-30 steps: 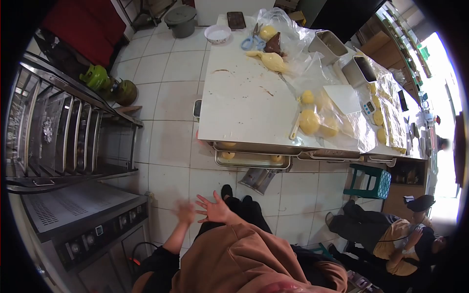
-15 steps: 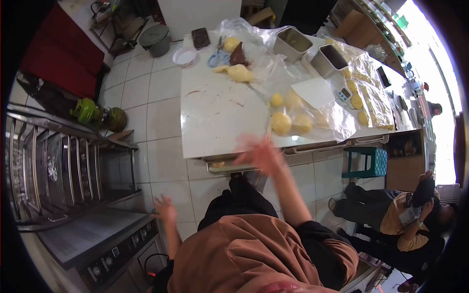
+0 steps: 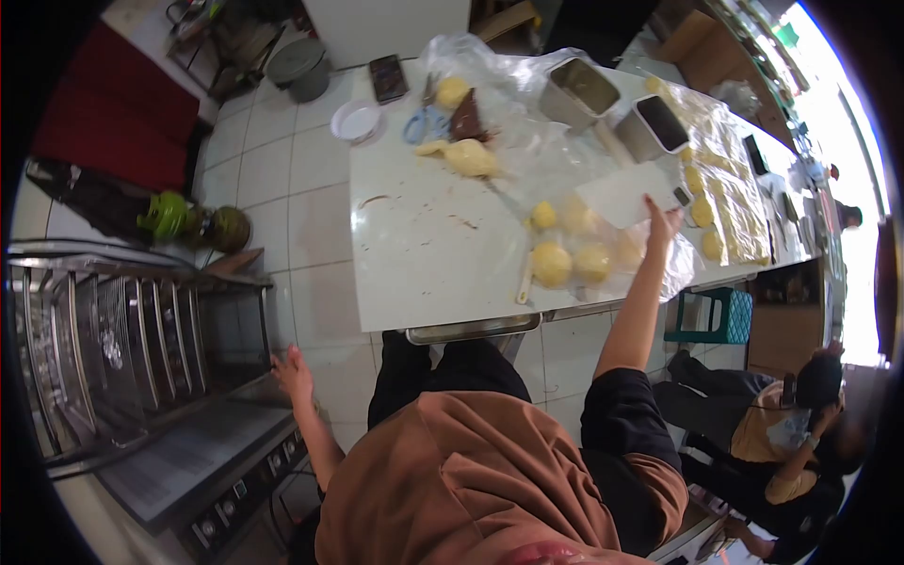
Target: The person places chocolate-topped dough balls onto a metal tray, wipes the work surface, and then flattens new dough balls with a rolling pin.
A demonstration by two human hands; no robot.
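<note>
White board [image 3: 617,193] lies on the surface [image 3: 424,254] just left of the R hand [image 3: 662,224] fingers, which are spread apart, holding nothing, w/ dough balls [image 3: 574,262] under plastic [image 3: 673,268] on their wrist side — a hasty reach could snag the plastic & roll dough off the edge.

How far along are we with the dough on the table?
Done: dough balls lie rounded under the plastic sheet, more dough pieces in rows further right. In hand: nothing held; the open right hand reaches toward the white board, the left hand hangs by the oven rack. Left: both loaf tins look unfilled.
</note>
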